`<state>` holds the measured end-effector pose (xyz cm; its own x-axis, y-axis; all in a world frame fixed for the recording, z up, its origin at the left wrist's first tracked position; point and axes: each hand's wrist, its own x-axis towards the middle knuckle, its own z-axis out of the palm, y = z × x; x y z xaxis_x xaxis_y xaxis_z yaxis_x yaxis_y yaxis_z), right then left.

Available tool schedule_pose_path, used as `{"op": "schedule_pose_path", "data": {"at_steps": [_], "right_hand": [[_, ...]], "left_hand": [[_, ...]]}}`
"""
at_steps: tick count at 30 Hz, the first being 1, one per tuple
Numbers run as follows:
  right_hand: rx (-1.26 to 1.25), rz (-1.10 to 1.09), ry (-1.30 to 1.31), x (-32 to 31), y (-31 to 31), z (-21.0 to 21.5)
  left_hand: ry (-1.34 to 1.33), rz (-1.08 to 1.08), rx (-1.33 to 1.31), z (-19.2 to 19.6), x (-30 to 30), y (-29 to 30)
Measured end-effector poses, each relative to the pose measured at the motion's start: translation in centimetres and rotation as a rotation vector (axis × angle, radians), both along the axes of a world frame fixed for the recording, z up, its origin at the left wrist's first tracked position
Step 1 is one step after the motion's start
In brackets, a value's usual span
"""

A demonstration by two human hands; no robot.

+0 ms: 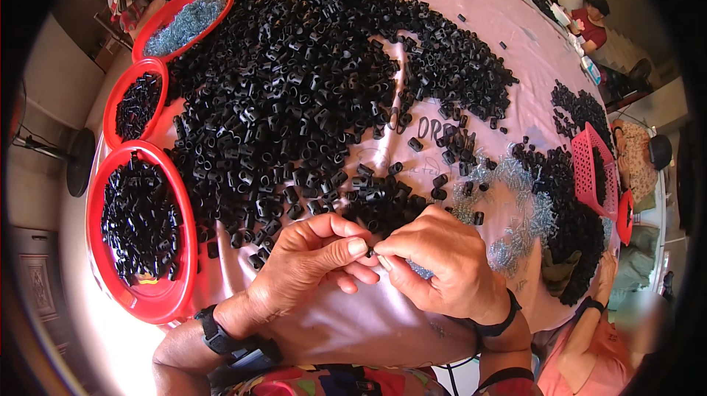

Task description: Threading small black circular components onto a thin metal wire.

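Note:
My left hand (313, 256) and my right hand (445, 263) meet fingertip to fingertip above the near part of the cloth. Between their thumbs and forefingers is a small black plastic piece (370, 252), mostly covered by the fingers. Whether a second tiny part is pinched with it, I cannot tell. Just beyond the fingers sits a small cluster of black hollow plastic pieces (387, 201). It runs into a large heap of the same pieces (272, 79). To the right of my right hand, small clear-bluish springs (515, 212) lie scattered, some apparently under that hand.
Along the left edge stand three red basins: a near one (188, 249) and a middle one (110, 120) with shiny black parts, and a far one (230, 2) with bluish springs. A pink basket (582, 164) stands right, beside more black pieces. Other people sit around the cloth-covered table (471, 24).

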<state>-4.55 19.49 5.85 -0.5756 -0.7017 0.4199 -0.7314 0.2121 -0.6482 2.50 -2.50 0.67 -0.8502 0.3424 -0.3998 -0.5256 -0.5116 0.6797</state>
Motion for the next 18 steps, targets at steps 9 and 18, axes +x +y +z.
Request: {"op": "schedule_pose_path", "data": {"at_steps": [9, 18], "right_hand": [[0.033, -0.059, 0.091, 0.19, 0.15, -0.14], [0.053, -0.080, 0.169, 0.38, -0.08, -0.19]], "left_hand": [[0.032, -0.047, 0.064, 0.45, -0.13, 0.06], [0.053, -0.063, 0.073, -0.24, 0.04, 0.02]]}}
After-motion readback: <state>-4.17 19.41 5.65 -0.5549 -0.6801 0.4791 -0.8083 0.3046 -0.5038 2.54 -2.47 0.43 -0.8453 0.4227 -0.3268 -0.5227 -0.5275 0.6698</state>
